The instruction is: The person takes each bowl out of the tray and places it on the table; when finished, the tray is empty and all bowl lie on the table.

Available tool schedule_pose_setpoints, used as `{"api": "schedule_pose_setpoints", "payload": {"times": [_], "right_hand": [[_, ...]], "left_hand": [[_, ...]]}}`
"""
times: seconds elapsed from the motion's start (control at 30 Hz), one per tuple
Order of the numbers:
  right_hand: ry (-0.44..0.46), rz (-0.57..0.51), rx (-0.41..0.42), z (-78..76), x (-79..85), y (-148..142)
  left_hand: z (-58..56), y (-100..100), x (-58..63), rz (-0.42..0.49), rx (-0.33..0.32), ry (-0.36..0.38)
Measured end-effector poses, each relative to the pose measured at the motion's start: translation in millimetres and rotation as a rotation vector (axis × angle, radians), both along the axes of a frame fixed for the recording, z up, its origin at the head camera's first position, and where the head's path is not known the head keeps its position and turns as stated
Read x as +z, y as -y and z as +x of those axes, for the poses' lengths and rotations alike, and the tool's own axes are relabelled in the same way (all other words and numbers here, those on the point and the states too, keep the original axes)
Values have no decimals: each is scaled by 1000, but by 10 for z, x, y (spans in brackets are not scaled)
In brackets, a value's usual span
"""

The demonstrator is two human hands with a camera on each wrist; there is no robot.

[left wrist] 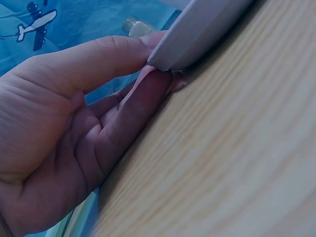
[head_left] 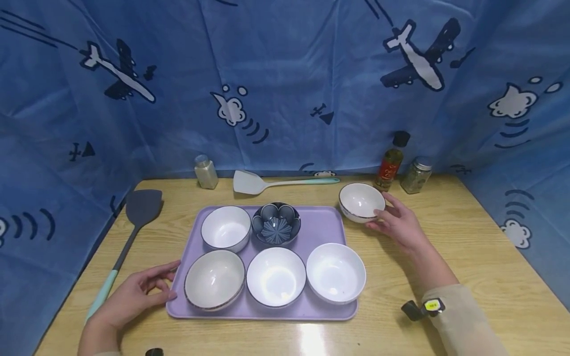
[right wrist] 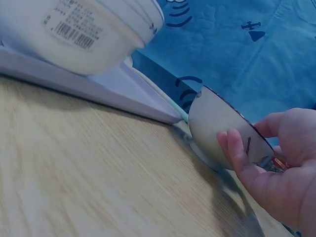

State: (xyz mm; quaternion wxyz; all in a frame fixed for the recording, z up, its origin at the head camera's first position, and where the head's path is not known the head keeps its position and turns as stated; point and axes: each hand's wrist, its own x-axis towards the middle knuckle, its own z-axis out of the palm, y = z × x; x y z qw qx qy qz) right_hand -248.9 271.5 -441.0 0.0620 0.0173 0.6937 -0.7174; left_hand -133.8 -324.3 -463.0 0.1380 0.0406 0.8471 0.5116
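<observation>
My right hand [head_left: 398,222] grips a small white bowl [head_left: 361,201] with a dark rim, behind the tray's right end. In the right wrist view the fingers lie against the outside of this bowl [right wrist: 215,129]; whether its foot touches the table I cannot tell. My left hand [head_left: 141,291] pinches the left edge of a lilac tray [head_left: 318,217], seen close up in the left wrist view as a pale tray edge [left wrist: 190,42] between thumb and fingers. On the tray stand several bowls: a dark blue flower-patterned bowl [head_left: 276,225], a cream bowl [head_left: 214,279] and white bowls [head_left: 276,277].
A white spatula [head_left: 254,184] lies behind the tray, a grey turner [head_left: 143,207] along the left. A white shaker [head_left: 206,173], a red-labelled bottle [head_left: 390,165] and a spice jar [head_left: 416,176] stand at the back, before a blue curtain [head_left: 285,89].
</observation>
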Motion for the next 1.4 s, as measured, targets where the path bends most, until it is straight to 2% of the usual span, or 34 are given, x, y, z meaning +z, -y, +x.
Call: {"api": "schedule_pose_setpoints", "payload": {"times": [0.23,0.37,0.47,0.63,0.8,1.07,1.27,1.4], "right_hand": [[30,25,23,-14,-1,-122],[44,79,9,4,61,-229],[20,134,16,45,149,-302],[-57,137,76,120,299,-366],[-149,117,208,165,388,-337],[-219,284,386,242,458,-214],[-250,278,564,242,380,-117],[-243,271,649,237,319,-49]], "left_hand": [[-5,8,-5,-7,-2,10],[-7,14,-1,-11,-3,16],[-10,12,7,-20,-4,19],[-13,13,12,-25,-6,23],[-13,12,3,-19,-3,25],[-14,3,3,-13,10,36],[-10,4,4,-20,10,36],[-7,-5,0,-16,12,30]]}}
